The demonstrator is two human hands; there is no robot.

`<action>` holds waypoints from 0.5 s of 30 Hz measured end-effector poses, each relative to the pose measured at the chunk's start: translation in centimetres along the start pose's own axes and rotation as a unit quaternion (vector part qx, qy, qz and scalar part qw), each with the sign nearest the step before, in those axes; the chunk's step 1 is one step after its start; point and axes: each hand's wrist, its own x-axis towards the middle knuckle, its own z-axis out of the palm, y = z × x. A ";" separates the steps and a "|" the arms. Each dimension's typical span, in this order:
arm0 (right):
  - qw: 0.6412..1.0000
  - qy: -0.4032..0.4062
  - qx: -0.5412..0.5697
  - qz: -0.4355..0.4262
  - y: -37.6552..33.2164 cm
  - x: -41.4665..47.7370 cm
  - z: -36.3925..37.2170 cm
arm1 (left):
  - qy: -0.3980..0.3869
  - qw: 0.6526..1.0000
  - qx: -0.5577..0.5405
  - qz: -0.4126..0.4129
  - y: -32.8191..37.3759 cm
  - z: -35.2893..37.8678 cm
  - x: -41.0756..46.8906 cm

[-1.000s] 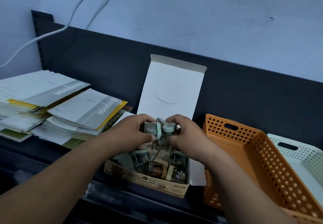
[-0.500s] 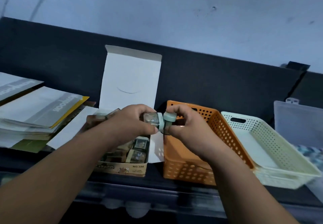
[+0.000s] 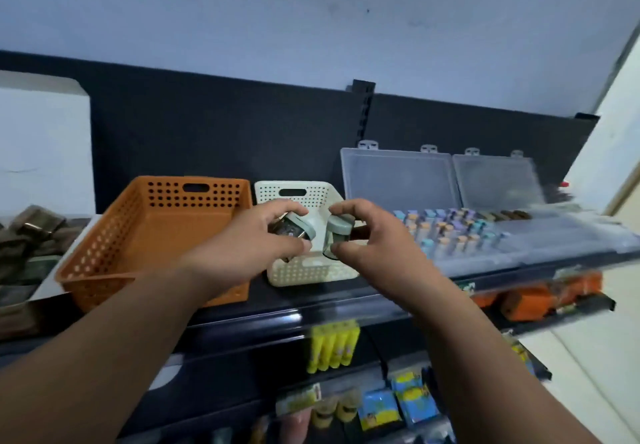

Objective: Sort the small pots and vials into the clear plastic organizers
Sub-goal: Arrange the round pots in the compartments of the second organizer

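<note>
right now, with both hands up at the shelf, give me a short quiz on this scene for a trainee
1. True or false: the orange perforated plastic basket stands left of the cream perforated plastic basket.
2. What do the left hand and the right hand each hold?
A. a small pot with a pale green lid
B. a corked vial
C. nothing
3. Fill in: the lids of the two clear plastic organizers stand ___.

Key: 1 true; 2 A; 3 open.
</note>
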 end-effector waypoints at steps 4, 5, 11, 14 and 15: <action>0.999 0.026 -0.014 0.025 4.4 -4.1 -6.8 | -0.007 1.000 0.000 0.012 2.1 8.0 1.5; 0.999 0.033 -0.025 0.032 5.2 -5.0 -8.1 | -0.012 1.000 0.007 0.011 2.4 9.7 1.7; 0.990 0.089 -0.058 0.090 10.3 -10.9 -17.2 | -0.080 0.996 0.025 0.042 6.3 21.1 3.1; 0.983 0.127 -0.074 0.114 12.4 -13.2 -21.2 | -0.119 0.990 0.027 0.070 8.7 26.1 3.9; 0.980 0.142 -0.079 0.120 13.0 -13.8 -22.2 | -0.126 0.988 0.031 0.082 9.4 27.3 4.1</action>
